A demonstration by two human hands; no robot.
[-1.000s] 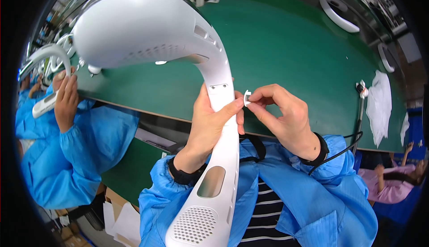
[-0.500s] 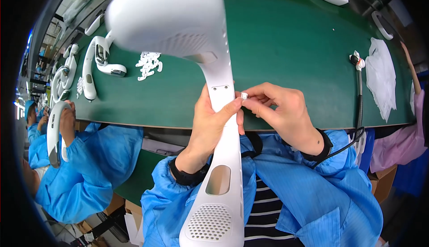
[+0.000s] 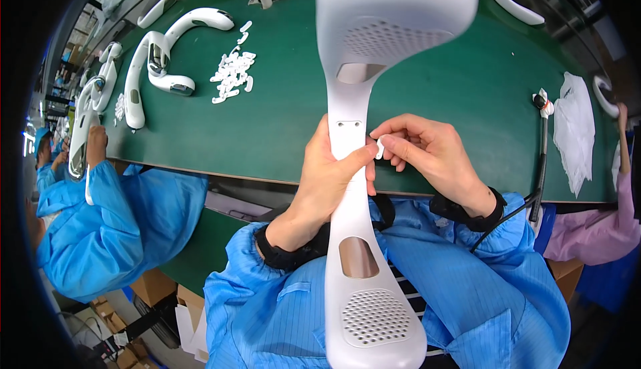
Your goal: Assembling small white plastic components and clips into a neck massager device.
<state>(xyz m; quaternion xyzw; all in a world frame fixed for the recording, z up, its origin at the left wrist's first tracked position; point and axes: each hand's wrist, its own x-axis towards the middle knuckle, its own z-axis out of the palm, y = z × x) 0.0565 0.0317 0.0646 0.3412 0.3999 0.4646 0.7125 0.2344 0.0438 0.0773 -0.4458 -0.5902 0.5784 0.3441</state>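
Observation:
A long white curved plastic housing (image 3: 352, 202) stands nearly upright before me, with perforated grilles at both ends and two small holes near its middle. Wrapped around its narrow middle is my left hand (image 3: 327, 172), closed, its thumb across the front. At the right side of that narrow part, my right hand (image 3: 434, 155) pinches a small white plastic clip (image 3: 380, 148) between thumb and forefinger. The clip is close to the left thumb's tip and the housing's edge.
Many small white clips (image 3: 234, 72) lie piled on the green table (image 3: 280, 128). Left of them rest white curved housings (image 3: 139, 82). A black-handled tool with a cable (image 3: 542, 135) and a white plastic bag (image 3: 574, 132) lie right. People work at both sides, one holding a housing (image 3: 81, 135).
The housing has swung so its upper end sits further right, its lower end too. The clip has turned in my right fingers. My left hand keeps its hold.

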